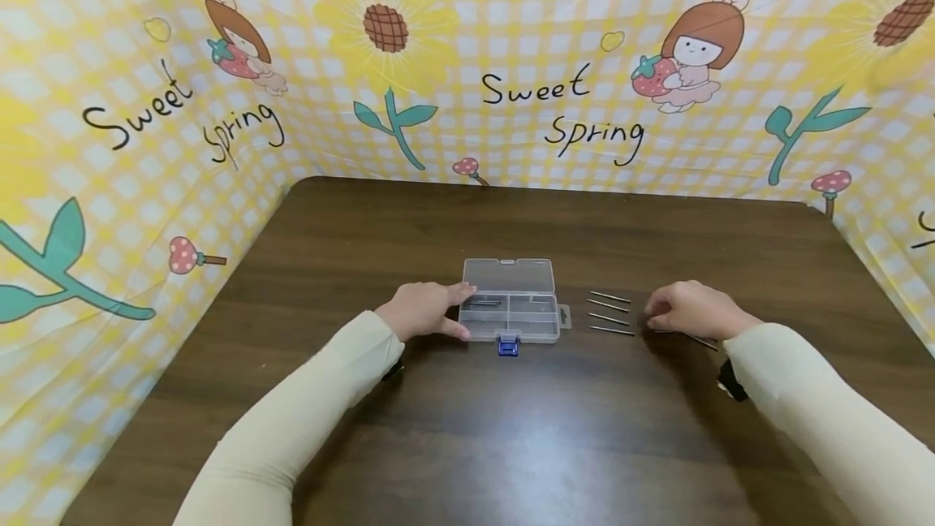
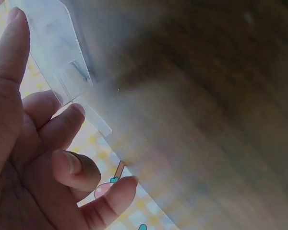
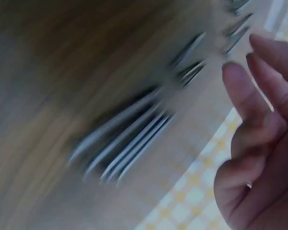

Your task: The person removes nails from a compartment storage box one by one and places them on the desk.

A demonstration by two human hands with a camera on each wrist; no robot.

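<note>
A clear plastic compartment box (image 1: 532,329) lies with its lid (image 1: 508,276) raised at the back and a blue latch (image 1: 508,346) at its front. Holding its left end is my left hand (image 1: 422,311), thumb by the front corner, fingers at the rear. A thin metal nail (image 1: 484,303) or more lies in the back left compartment. To the right of the box, several nails (image 1: 610,317) rest in a row. My right hand (image 1: 690,311) hovers low over more nails (image 3: 129,134), its fingertips apart from them; nothing shows between its fingers. The right wrist view is blurred.
Both hands work on a dark brown wooden table (image 1: 409,437). A yellow checked cloth (image 1: 467,39) with printed flowers walls off the back and sides. A clear hanging tab (image 1: 565,316) sticks out from the box's right end.
</note>
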